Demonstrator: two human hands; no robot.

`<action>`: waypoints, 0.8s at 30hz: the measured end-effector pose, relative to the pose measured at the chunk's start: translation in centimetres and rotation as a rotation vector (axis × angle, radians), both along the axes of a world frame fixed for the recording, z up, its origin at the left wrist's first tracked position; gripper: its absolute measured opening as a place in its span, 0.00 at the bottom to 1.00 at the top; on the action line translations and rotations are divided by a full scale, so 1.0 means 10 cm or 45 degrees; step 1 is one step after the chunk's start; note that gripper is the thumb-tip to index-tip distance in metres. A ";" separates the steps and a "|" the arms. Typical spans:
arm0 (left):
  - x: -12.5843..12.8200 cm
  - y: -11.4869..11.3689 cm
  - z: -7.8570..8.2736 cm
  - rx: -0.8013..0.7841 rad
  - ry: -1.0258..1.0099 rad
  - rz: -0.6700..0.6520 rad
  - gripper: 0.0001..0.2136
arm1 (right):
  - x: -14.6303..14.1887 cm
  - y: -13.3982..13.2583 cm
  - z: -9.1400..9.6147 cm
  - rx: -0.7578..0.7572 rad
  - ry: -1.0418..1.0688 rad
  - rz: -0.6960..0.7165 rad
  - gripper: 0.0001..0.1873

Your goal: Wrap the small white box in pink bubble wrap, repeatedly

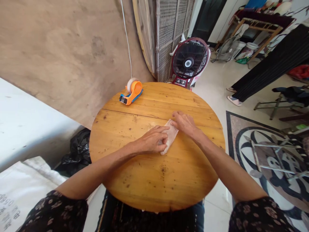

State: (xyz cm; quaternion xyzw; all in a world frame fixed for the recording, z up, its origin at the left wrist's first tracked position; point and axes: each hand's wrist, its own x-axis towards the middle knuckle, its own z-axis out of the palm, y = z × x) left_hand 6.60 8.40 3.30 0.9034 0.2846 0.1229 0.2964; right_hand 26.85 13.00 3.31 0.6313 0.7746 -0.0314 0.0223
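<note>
Round wooden worktop [159, 183] directly before the seated person, both forearms reaching in over it. Left hand [152, 140] lies over the near-left side of a thin, pale translucent packet [172, 135], index stretched across it, the other fingers bent; loosely parted, not closed around it, probably to steady the packet flat. Packet lies aslant on the worktop, roughly central, presumably so that both hands reach it easily. Right hand [185, 124] is at the far-right corner, thumb by the edge, fingers curved beyond; whether they pinch the film cannot be told. Farther, an orange tape dispenser [135, 89] stands near the far-left rim, apart from the hands, perhaps to leave the middle free. Beyond the rim, a fan [192, 55] faces the worktop, likely for cooling.
</note>
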 end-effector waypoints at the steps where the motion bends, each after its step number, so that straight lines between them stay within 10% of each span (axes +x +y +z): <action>1: 0.00 -0.01 0.00 -0.006 -0.007 0.001 0.02 | -0.01 -0.02 0.00 0.059 -0.026 -0.035 0.21; 9: 0.04 -0.15 -0.08 -0.005 -0.040 0.136 0.02 | 0.01 -0.11 -0.07 0.171 -0.034 -0.345 0.37; 18: 0.10 -0.48 -0.21 0.057 -0.168 0.430 0.00 | -0.03 -0.01 -0.10 -0.038 0.175 -0.261 0.19; 24: 0.03 -0.50 -0.16 0.195 -0.127 0.328 0.02 | -0.03 0.03 -0.16 -0.113 0.342 -0.184 0.12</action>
